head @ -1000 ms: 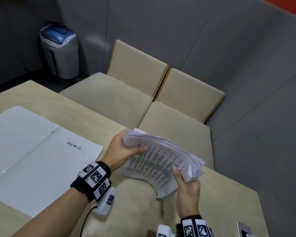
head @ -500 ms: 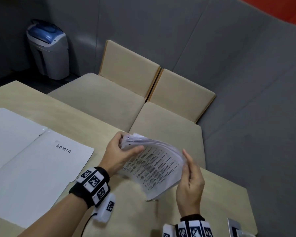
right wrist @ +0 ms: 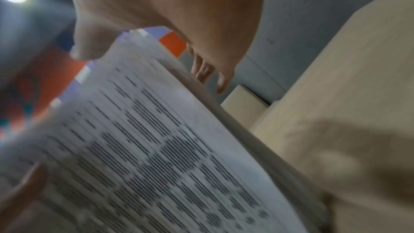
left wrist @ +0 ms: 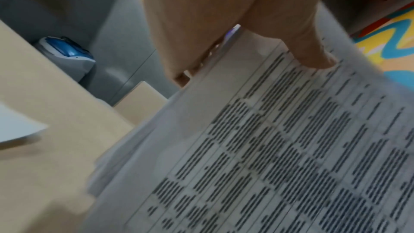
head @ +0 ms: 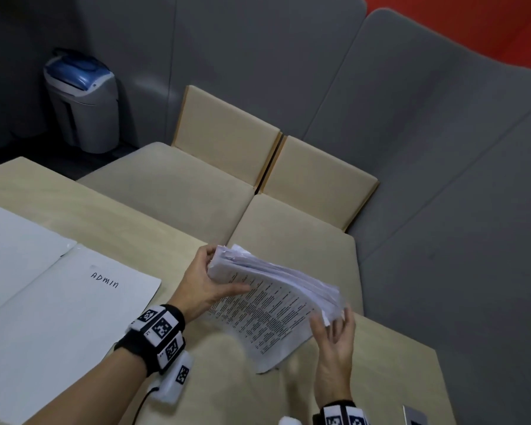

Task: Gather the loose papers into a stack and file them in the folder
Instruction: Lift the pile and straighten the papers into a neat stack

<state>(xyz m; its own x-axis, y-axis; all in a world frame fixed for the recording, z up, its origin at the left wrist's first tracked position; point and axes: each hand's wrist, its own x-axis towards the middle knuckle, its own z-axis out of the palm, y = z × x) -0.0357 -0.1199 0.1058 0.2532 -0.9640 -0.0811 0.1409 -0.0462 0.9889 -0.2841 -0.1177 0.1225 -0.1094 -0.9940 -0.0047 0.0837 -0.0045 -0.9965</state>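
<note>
Paper stack (head: pixel 273 305) held tilted above the table (head: pixel 221 388), right of the open folder (head: pixel 59 302) labelled ADMIN. Long axis running from upper left to lower right. Left hand (head: pixel 209 283) gripping the upper-left end, thumb on the printed face. Right hand (head: pixel 334 342) unclenched, fingers spread at the lower-right edge, contact uncertain. Left hand nearer the folder; transfer leftward judged next.
</note>
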